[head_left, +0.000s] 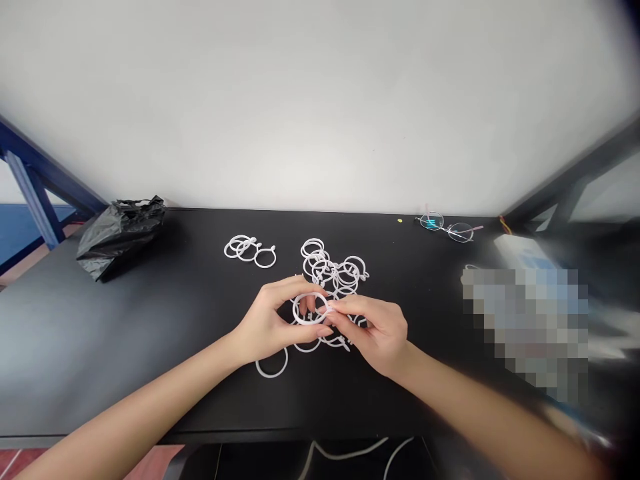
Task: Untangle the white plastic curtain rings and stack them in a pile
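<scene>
Between my two hands is a white curtain ring [296,312], held up over the dark tabletop. My left hand [270,320] curls around the ring's left side, thumb below and fingers above. With thumb and index finger, my right hand [377,330] pinches the ring at its right end, where the small eyelet is mostly covered. Beneath and behind my hands lies a loose pile of white rings [345,273], partly hidden by them. One single ring [273,377] lies nearer the front. Several more rings [243,248] form a small group at the back left.
A crumpled black plastic bag [123,233] sits at the left of the black table [200,400]. Eyeglasses [445,227] lie at the back right. A blurred, pixelated package [530,320] is on the right. Cables [345,456] hang below the front edge; a wall [300,107] stands behind.
</scene>
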Demonstrator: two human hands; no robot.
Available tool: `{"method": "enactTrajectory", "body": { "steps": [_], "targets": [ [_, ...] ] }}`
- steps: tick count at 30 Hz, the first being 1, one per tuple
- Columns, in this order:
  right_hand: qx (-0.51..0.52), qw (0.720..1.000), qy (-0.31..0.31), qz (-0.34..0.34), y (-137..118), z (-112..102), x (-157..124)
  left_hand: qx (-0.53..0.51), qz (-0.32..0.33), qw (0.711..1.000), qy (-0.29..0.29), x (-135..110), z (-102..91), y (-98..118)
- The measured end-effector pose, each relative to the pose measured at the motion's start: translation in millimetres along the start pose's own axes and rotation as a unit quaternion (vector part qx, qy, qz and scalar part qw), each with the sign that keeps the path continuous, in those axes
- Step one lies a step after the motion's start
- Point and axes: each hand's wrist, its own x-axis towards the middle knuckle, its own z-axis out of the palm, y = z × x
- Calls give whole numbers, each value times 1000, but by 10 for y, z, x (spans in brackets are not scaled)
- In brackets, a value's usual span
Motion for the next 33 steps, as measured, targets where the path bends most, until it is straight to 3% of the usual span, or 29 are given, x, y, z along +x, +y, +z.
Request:
{"method": "enactTrajectory", "body": {
  "steps": [7, 15, 33],
  "targets": [
    [-20, 1000, -2, -21, 42, 18, 26, -88, -79, 993, -21, -15, 46, 51],
    [-23, 999, 25, -2, 27, 47, 8, 37, -47, 998, -36, -53, 24, 32],
    [35, 999, 28, 25, 7, 64, 15, 36, -49, 998, -34, -75, 52, 35]
  ]
}}
